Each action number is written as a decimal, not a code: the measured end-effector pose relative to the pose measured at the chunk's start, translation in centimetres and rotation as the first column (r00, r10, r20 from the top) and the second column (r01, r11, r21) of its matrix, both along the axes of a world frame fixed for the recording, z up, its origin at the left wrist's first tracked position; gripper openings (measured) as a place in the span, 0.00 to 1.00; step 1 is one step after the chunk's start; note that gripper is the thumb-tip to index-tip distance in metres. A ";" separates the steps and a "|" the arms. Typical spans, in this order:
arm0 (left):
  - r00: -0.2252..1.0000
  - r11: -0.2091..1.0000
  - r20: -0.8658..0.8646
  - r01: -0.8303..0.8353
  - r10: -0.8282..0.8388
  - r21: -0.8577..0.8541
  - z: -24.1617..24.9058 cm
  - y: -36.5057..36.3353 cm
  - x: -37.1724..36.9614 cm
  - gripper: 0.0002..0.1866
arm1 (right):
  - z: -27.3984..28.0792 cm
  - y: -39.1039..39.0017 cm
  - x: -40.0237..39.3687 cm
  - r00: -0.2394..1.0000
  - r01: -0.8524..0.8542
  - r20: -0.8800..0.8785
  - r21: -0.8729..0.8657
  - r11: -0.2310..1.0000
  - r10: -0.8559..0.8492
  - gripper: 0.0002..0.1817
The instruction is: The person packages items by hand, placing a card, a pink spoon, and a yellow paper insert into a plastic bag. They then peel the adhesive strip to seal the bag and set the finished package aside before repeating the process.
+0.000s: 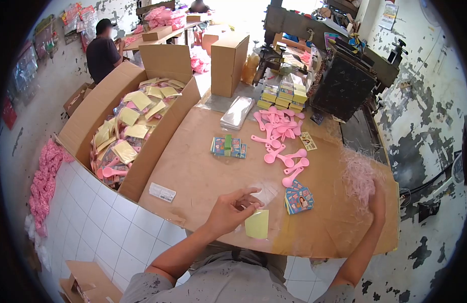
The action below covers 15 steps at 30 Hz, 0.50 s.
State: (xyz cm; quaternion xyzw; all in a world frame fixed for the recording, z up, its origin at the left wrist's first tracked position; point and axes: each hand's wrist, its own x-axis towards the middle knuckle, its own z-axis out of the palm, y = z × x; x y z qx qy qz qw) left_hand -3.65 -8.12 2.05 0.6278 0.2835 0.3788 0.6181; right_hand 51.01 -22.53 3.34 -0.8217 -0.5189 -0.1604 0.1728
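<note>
My left hand point(235, 208) is over the front of the cardboard-covered table, fingers curled and thumb and fingertips drawn together at a clear plastic packet point(266, 194). Just below the thumb is a pale yellow card point(257, 224); whether it lies inside the packet is hard to see. To the right is a fanned stack of blue printed cards point(298, 200). My right hand point(378, 199) touches the right side of a heap of thin clear plastic strips point(358, 174); its fingertips are hidden there. Pink measuring spoons point(279, 126) lie in a loose pile beyond the blue cards.
On the left stands a large open carton point(165, 136) full of packed spoons and yellow cards. A banded card bundle point(228, 146), clear bags point(237, 113) and stacked card bundles point(284, 96) are farther back. A dark machine point(344, 76) stands back right. A person point(103, 53) sits far left.
</note>
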 end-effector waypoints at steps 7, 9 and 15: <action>0.997 0.997 -0.028 -0.075 0.076 0.030 0.9 -1.5 0.1 0.20 | 3.1 -2.8 -6.0 0.715 -0.228 -0.629 0.205 0.952 0.306 0.32; 0.997 0.996 0.004 -0.075 0.075 0.048 1.0 -2.5 0.0 0.20 | 3.4 -2.2 -5.5 0.532 -0.125 -0.815 0.191 0.973 0.229 0.31; 0.996 0.989 0.010 -0.087 0.086 0.122 1.1 -5.7 -2.3 0.18 | 3.3 -4.6 -5.6 0.897 -0.191 -0.409 -0.022 0.981 0.166 0.27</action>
